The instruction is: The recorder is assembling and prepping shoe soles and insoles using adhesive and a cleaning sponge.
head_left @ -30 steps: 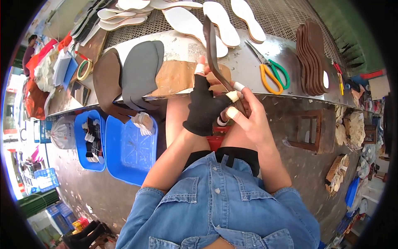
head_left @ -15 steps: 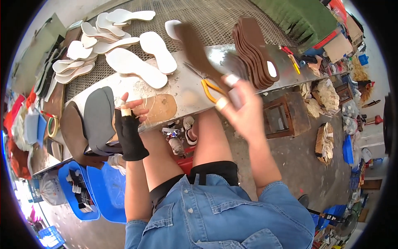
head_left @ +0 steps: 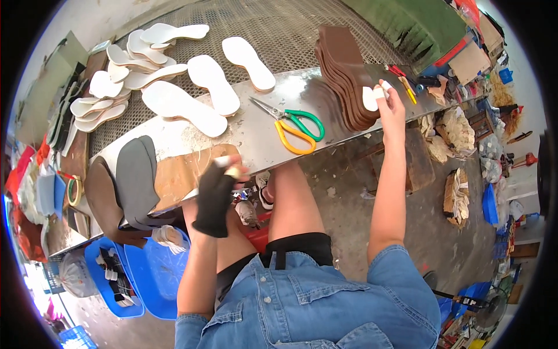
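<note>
My right hand (head_left: 393,110) is at the near right end of a stack of brown insoles (head_left: 343,75). Its taped fingertips are drawn together at the top insole's edge, beside a white patch (head_left: 369,99). My left hand (head_left: 216,195), in a black fingerless glove with taped fingers, hovers by the table's front edge. Its bare fingers are loosely curled, slightly blurred, with nothing visible in them. Between the hands lie scissors (head_left: 290,123) with one yellow and one green handle. White insoles (head_left: 185,107) lie left of the scissors, several of them heaped on the mesh.
Grey (head_left: 135,180) and brown sole-shaped pieces (head_left: 104,195) lie at the table's left end, near a tan patch (head_left: 174,174). A yellow-handled tool (head_left: 410,93) is beyond the stack. Blue bins (head_left: 154,273) stand below left. A wooden stool (head_left: 419,160) is under the table.
My right hand has carried a brown insole rightward from above the scissors to the stack. My left hand has moved slightly right, its fingers more curled. The scissors' green handle is now uncovered.
</note>
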